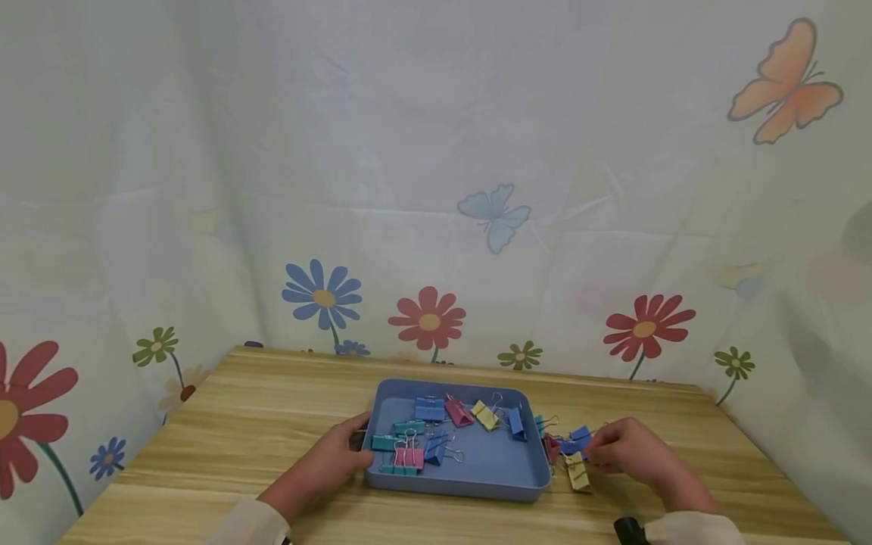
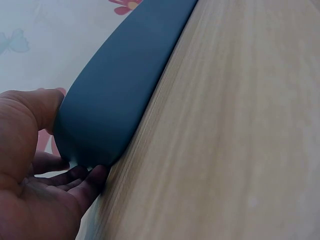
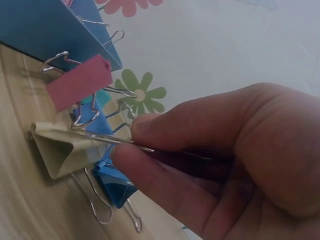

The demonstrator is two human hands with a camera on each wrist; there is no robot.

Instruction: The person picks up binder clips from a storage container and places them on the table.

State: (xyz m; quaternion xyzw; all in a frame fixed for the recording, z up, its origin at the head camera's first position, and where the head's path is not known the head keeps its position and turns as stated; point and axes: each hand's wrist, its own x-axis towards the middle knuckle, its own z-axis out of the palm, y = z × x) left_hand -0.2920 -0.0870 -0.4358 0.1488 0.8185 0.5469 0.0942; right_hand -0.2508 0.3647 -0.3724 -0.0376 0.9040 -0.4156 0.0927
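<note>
A shallow blue-grey tray [image 1: 487, 465] stands on the table with blue, teal, pink and yellow binder clips in it. At the tray's left side my left hand [image 1: 330, 458] grips it; in the left wrist view the thumb lies at the rim and the fingertips touch the lower corner. My right hand [image 1: 633, 454] is just right of the tray. Between thumb and forefinger it pinches a wire handle of a yellow binder clip [image 3: 57, 155]. Close to that clip are a pink binder clip [image 3: 82, 82] and blue binder clips [image 3: 117, 187].
Right beside the tray's right wall lies a small pile of clips, among them a teal clip [image 1: 540, 425] and a blue clip [image 1: 579, 439]. Behind the wooden table [image 1: 293, 386] hangs a pale curtain [image 1: 381, 151] printed with flowers and butterflies.
</note>
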